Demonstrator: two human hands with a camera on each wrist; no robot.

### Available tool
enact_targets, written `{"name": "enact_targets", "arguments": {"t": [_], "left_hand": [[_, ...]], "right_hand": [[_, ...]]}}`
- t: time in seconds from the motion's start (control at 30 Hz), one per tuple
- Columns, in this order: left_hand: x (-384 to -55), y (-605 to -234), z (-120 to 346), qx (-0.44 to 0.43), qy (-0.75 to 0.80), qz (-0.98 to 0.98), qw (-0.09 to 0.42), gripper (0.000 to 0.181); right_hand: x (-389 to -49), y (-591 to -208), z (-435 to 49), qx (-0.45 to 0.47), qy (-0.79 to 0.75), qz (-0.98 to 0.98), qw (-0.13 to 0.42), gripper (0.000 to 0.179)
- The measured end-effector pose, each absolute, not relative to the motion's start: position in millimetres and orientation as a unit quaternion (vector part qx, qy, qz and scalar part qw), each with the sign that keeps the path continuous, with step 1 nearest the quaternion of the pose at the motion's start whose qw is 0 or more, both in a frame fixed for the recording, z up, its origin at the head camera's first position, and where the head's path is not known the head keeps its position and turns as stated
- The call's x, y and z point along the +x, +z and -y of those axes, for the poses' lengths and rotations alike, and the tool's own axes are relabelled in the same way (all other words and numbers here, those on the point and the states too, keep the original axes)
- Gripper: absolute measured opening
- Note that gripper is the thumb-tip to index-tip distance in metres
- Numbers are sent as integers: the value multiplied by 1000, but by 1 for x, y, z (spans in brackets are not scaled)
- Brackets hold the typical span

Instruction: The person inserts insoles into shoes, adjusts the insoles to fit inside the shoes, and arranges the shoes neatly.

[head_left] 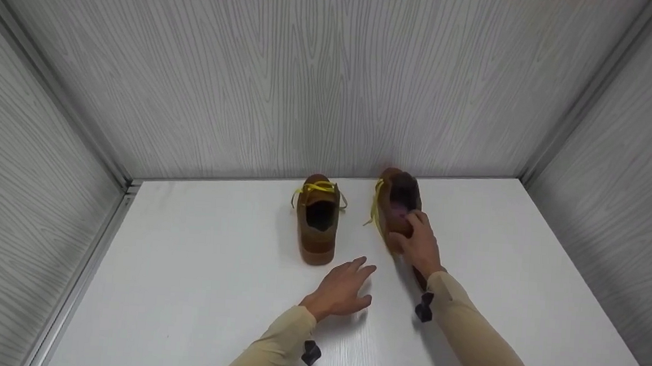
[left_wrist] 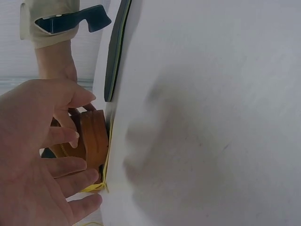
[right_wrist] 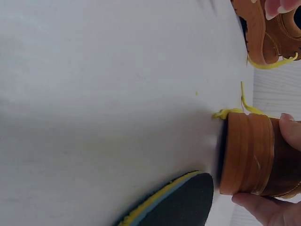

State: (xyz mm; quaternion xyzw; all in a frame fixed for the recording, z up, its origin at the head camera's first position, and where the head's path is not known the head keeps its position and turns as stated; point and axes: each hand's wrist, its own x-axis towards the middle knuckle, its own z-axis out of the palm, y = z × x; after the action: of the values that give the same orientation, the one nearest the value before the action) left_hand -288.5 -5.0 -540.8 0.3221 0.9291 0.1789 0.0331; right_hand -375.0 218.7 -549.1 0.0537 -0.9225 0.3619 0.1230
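Two brown shoes with yellow laces stand on the white table. My right hand (head_left: 421, 245) holds the right shoe (head_left: 388, 209) at its heel; in the right wrist view, thumb and fingers sit on opposite sides of the heel (right_wrist: 249, 155). The left shoe (head_left: 316, 244) stands upright, toe toward the back wall. Fingers spread, my left hand (head_left: 342, 288) hovers over the table between the shoes and me, holding nothing. Beside the right shoe's heel lies a dark insole (right_wrist: 188, 202) with a yellow and grey-blue edge, largely hidden by the right wrist in the head view.
The white tabletop (head_left: 195, 288) ends at a grey wood-grain back wall (head_left: 286, 90). Similar panels rise at left (head_left: 28, 148) and right (head_left: 632, 168). A black strap piece (head_left: 424, 308) hangs at the right wrist, another (head_left: 311, 353) at the left.
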Motion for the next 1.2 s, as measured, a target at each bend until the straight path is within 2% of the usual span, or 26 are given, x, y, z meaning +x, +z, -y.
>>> {"name": "enact_targets", "arguments": {"t": [0.33,0.53,0.73,0.93,1.2], "left_hand": [[-280,-539,24,316,193,-929,26,56],[-270,-538,38,305,199,-931,8,56],[-262,-539,51,289,216,-933,2,55],[-255,-538,63,276,216,-937,-7,55],[-246,-532,72,259,221,-940,12,56]], "right_hand": [[-345,-542,-218,76,362,912,176,33],[-303,-528,-220,87,376,906,176,32],[-255,-529,-218,113,393,891,196,27],[-215,-543,-208,145,418,880,171,27],[-181,-557,-202,168,405,887,149,32]]}}
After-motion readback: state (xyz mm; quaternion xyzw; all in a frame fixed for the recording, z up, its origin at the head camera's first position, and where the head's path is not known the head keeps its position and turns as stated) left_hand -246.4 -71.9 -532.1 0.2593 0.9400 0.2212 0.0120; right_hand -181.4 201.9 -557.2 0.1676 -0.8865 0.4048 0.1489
